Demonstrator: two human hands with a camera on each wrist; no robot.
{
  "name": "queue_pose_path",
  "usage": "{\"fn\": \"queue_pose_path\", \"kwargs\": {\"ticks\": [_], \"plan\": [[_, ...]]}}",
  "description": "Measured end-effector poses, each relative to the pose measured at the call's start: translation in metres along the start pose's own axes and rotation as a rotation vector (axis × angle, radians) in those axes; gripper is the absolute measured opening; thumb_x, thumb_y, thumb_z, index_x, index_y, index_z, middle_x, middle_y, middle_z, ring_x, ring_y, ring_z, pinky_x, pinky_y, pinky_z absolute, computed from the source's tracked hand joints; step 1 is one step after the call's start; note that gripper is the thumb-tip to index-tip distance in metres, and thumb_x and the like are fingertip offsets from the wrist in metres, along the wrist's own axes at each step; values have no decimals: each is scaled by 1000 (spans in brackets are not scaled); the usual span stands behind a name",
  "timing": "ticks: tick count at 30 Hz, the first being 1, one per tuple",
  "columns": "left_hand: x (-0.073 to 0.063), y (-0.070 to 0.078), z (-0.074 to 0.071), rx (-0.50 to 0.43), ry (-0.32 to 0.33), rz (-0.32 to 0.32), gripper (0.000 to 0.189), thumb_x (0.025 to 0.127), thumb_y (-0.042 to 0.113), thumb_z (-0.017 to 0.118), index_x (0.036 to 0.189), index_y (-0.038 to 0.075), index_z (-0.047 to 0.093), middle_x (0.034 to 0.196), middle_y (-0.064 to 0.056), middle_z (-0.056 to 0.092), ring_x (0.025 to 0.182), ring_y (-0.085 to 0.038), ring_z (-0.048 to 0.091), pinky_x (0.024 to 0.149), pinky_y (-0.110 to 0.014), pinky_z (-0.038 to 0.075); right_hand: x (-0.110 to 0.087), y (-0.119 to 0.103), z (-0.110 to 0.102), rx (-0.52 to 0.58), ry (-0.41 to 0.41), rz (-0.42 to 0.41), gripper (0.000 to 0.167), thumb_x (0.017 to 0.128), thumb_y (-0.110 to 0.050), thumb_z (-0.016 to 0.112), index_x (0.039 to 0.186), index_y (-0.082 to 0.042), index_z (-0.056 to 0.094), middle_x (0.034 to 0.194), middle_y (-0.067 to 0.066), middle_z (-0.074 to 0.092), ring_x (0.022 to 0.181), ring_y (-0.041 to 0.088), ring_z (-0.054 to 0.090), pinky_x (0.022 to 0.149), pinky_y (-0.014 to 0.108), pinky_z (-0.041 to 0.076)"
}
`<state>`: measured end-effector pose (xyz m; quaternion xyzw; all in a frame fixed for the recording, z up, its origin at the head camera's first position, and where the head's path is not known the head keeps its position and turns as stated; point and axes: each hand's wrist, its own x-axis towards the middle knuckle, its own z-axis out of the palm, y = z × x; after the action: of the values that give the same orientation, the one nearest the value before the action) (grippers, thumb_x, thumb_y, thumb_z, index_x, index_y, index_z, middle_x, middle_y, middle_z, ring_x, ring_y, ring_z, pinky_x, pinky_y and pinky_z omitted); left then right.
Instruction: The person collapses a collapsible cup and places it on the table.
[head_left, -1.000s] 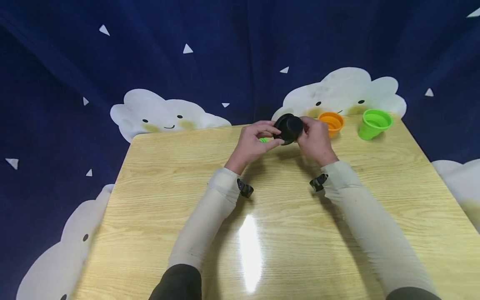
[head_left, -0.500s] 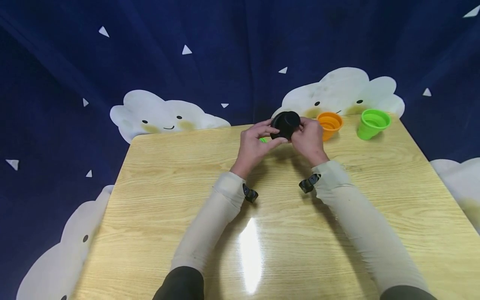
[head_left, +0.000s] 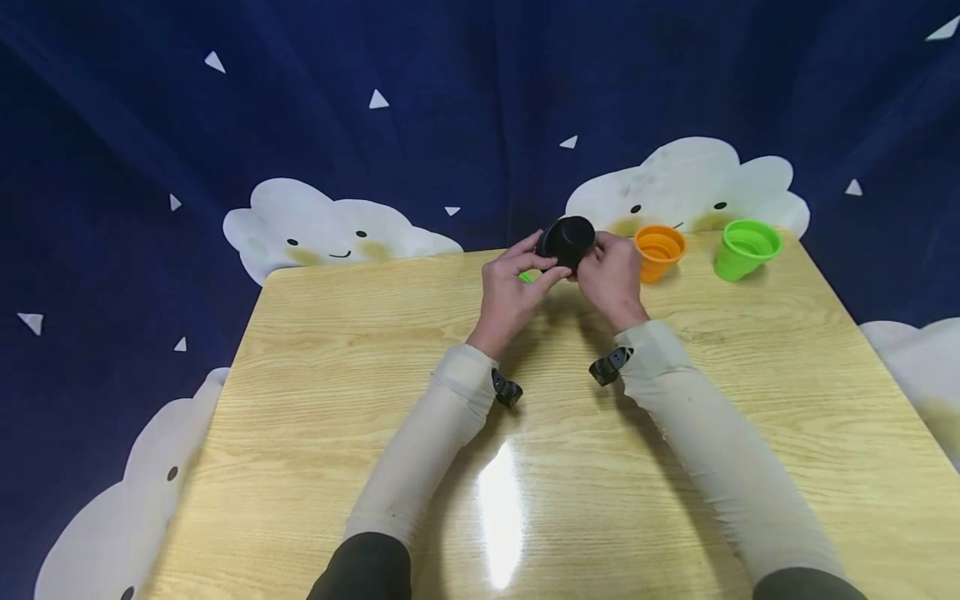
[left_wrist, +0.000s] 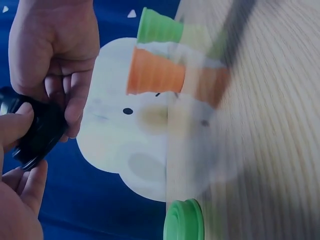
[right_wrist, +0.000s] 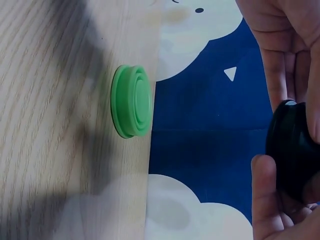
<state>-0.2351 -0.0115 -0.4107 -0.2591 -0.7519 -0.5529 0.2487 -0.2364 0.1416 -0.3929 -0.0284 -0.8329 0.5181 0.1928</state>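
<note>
In the head view both hands hold a black collapsible cup (head_left: 567, 242) above the table's far edge. It is tilted, with its flat round base turned up toward the right. My left hand (head_left: 512, 287) grips the cup's left side between thumb and fingers. On the opposite side my right hand (head_left: 613, 279) has its fingers curled at the cup. The left wrist view shows the black cup (left_wrist: 42, 130) pinched by the left thumb. Behind the left hand a flattened green collapsible cup (right_wrist: 131, 101) lies on the table, mostly hidden in the head view.
An orange collapsible cup (head_left: 660, 252) stands extended just right of the right hand. Farther right is an extended green cup (head_left: 746, 250). The wooden table (head_left: 337, 400) ends at a dark blue curtain (head_left: 450, 100) printed with clouds.
Both hands have shifted slightly left with the black cup, which has tilted so its base points farther up. The right hand has moved in closer to the left. The other cups stay put.
</note>
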Motion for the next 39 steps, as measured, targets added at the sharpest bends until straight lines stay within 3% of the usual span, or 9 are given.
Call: {"fn": "queue_pose_path", "kwargs": {"ticks": [3,8,11,15,20,26,32,39], "plan": [[0,0,1,44,14,-19,17,79,11,88,86,-1,80,122,-17,68,115,-19,65,93,-22,52,-1,0,2,15,1,-19,23,98,-5,55,93,8,74,78,20,73,51,10,67,48,17,52],[1,-3,3,109,63,-64,10,83,8,84,81,-1,79,116,-15,72,102,-20,71,78,-18,56,-3,1,5,3,-15,-48,27,102,-10,54,96,8,73,82,22,73,57,22,71,47,16,51],[2,-4,4,114,77,-77,9,84,7,82,80,0,79,114,-15,72,96,-19,72,72,-20,57,-3,0,6,26,-22,-27,28,102,-13,55,101,9,73,86,23,73,55,19,70,48,17,52],[4,-4,2,91,109,-119,9,84,10,83,80,2,80,112,-15,73,91,-16,72,71,-26,59,-2,0,6,180,-29,15,27,102,-16,60,108,9,69,90,28,72,50,13,67,48,20,54],[6,-5,-1,11,165,-230,9,82,8,84,79,1,80,108,-13,74,78,-13,72,67,-25,59,-2,3,6,381,-58,38,30,99,-18,67,117,4,60,88,27,72,54,16,68,54,24,58],[9,-6,-4,-4,199,-268,9,83,7,83,78,0,80,104,-13,75,74,-13,72,67,-22,59,-8,0,3,513,-127,-47,26,91,0,72,110,14,61,94,17,71,77,21,70,71,27,60],[10,-4,-6,6,199,-272,10,84,8,83,79,0,80,105,-12,75,75,-12,72,67,-22,59,-20,-21,-1,444,-62,-144,19,84,9,75,99,18,67,94,25,70,82,13,69,75,20,57],[10,-2,-6,5,205,-257,9,84,8,83,80,0,80,108,-12,74,76,-13,73,66,-22,58,-24,-30,0,399,13,-140,13,82,9,75,93,16,72,83,17,73,69,5,68,66,18,57]]}}
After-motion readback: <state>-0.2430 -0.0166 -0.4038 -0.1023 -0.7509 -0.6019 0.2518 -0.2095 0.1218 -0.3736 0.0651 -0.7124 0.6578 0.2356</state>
